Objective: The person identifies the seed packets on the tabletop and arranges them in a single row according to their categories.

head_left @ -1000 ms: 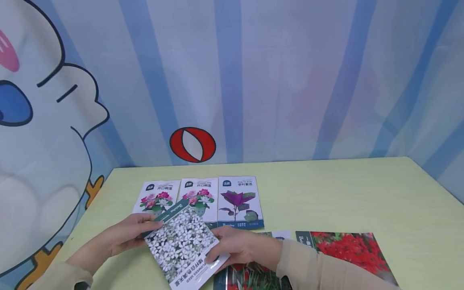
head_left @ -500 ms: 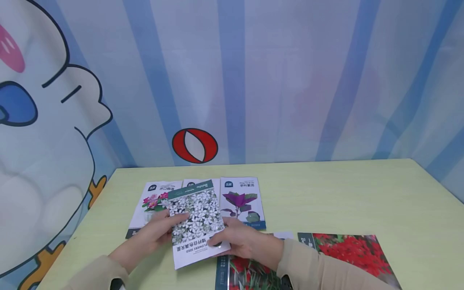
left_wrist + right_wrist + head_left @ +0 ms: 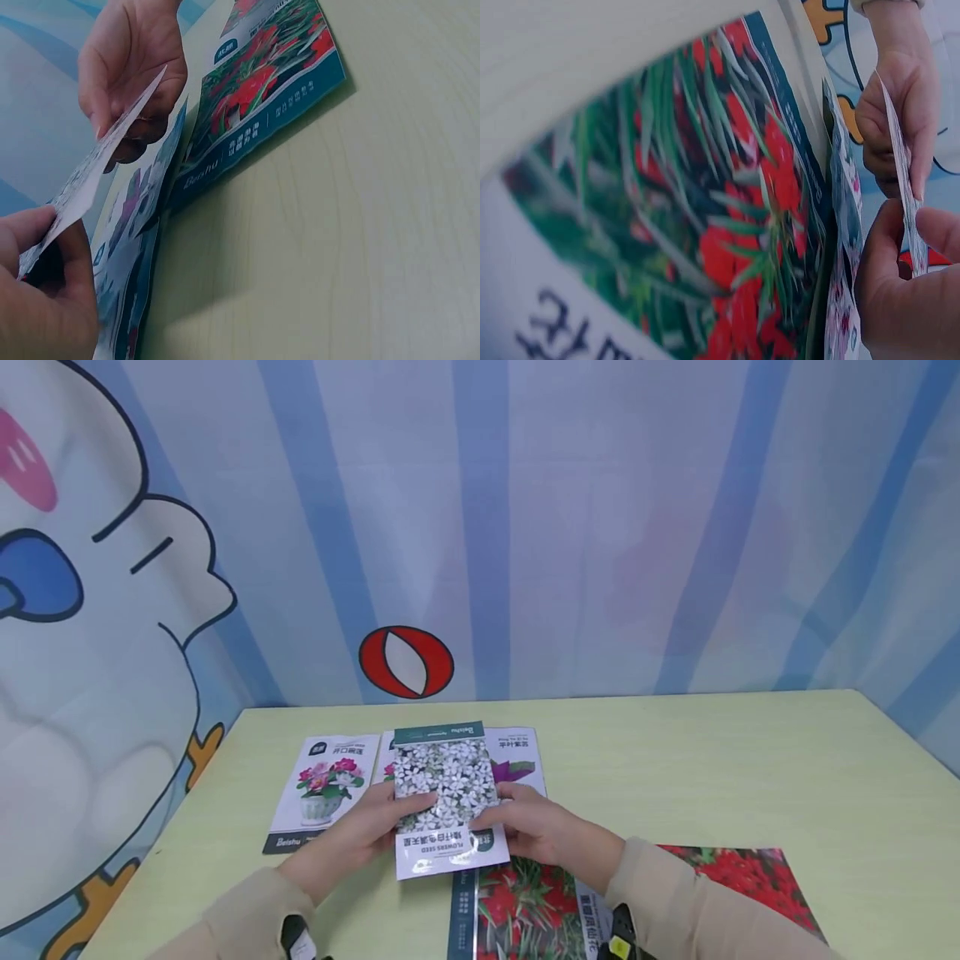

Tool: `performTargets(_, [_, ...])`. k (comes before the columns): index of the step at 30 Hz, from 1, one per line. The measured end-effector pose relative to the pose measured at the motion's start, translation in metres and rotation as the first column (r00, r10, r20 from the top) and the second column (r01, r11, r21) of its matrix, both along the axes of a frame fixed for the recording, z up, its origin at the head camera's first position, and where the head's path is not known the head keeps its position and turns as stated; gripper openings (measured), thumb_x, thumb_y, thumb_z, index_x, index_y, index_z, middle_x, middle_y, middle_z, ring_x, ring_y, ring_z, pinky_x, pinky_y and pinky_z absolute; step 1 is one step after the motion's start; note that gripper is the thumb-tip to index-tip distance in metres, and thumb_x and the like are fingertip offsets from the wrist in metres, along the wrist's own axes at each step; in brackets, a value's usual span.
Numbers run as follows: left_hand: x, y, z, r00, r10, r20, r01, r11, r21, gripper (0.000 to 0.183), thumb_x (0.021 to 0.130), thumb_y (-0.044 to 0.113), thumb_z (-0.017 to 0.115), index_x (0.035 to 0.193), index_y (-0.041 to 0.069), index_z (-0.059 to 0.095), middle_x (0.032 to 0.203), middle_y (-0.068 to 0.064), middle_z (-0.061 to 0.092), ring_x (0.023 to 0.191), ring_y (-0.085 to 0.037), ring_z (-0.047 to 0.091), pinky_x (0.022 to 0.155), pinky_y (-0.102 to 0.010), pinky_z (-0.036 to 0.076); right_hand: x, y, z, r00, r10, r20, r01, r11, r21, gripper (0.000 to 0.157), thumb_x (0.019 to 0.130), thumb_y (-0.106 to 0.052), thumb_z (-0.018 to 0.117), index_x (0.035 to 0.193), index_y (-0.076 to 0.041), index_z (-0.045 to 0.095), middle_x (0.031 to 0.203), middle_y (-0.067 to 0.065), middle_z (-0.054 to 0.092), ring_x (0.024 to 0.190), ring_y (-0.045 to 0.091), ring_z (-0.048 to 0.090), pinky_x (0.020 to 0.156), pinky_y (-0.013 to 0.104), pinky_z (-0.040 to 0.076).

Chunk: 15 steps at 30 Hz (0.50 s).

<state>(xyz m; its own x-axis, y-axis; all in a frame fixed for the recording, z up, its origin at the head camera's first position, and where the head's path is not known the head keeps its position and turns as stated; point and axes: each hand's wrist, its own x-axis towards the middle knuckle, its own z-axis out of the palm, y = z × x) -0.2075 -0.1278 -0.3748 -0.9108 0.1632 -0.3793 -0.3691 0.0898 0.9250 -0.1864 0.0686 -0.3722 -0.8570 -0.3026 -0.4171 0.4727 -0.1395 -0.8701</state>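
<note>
A seed packet (image 3: 448, 785) printed with white flowers is held up over the table, its lettering upside down and its green band at the far end. My left hand (image 3: 365, 827) pinches its left edge, thumb on the front and fingers behind. On the opposite edge, my right hand (image 3: 551, 827) pinches it the same way. Both wrist views show the packet edge-on, with the left hand (image 3: 45, 292) and right hand (image 3: 911, 292) gripping it. Behind it lie a purple-leaf packet (image 3: 517, 756) and a pink-flower packet, both partly covered.
Another pink-flower packet (image 3: 324, 789) lies flat at the left of the pale table (image 3: 712, 768). Near the right forearm lie a red-flower packet with grassy leaves (image 3: 525, 906) and a second red-flower packet (image 3: 757, 877), partly hidden by the sleeve.
The white-flower packet has turned from a slant to nearly straight and moved right and away. Both hands have shifted right with it, the left hand from the packet's far end to its side.
</note>
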Motion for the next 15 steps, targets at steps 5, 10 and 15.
performTargets(5, [-0.005, 0.015, -0.002, 1.000, -0.023, -0.005, 0.024, 1.000, 0.014, 0.051, 0.088, 0.017, 0.065, 0.132, 0.003, 0.045, 0.109, -0.012, 0.065, 0.092, -0.026, 0.066, 0.078, -0.036, 0.054, -0.008, 0.017, 0.000, 0.998, -0.057, -0.003, 0.057, 0.997, 0.052, 0.037, 0.085, 0.004, 0.059, 0.121, 0.003, 0.047, 0.103, 0.017, 0.064, 0.093, 0.030, 0.065, 0.080, 0.044, 0.053])
performTargets(10, [-0.010, 0.027, -0.002, 0.999, -0.047, -0.008, 0.048, 0.998, 0.049, 0.056, 0.087, 0.018, 0.066, 0.135, 0.004, 0.040, 0.116, -0.015, 0.060, 0.094, -0.025, 0.065, 0.081, -0.036, 0.053, -0.014, 0.034, 0.000, 0.998, -0.069, -0.009, 0.070, 0.995, 0.070, 0.037, 0.087, 0.002, 0.058, 0.121, 0.002, 0.045, 0.099, 0.014, 0.066, 0.089, 0.027, 0.066, 0.077, 0.042, 0.054])
performTargets(15, [-0.015, 0.036, -0.002, 0.997, -0.074, -0.026, 0.074, 0.997, 0.009, 0.058, 0.088, 0.015, 0.065, 0.138, 0.004, 0.038, 0.113, -0.015, 0.059, 0.084, -0.019, 0.064, 0.075, -0.032, 0.055, -0.016, 0.053, -0.001, 0.997, -0.061, -0.037, 0.064, 0.994, 0.086, 0.041, 0.086, 0.002, 0.059, 0.123, 0.003, 0.043, 0.098, 0.015, 0.067, 0.086, 0.026, 0.066, 0.075, 0.040, 0.055])
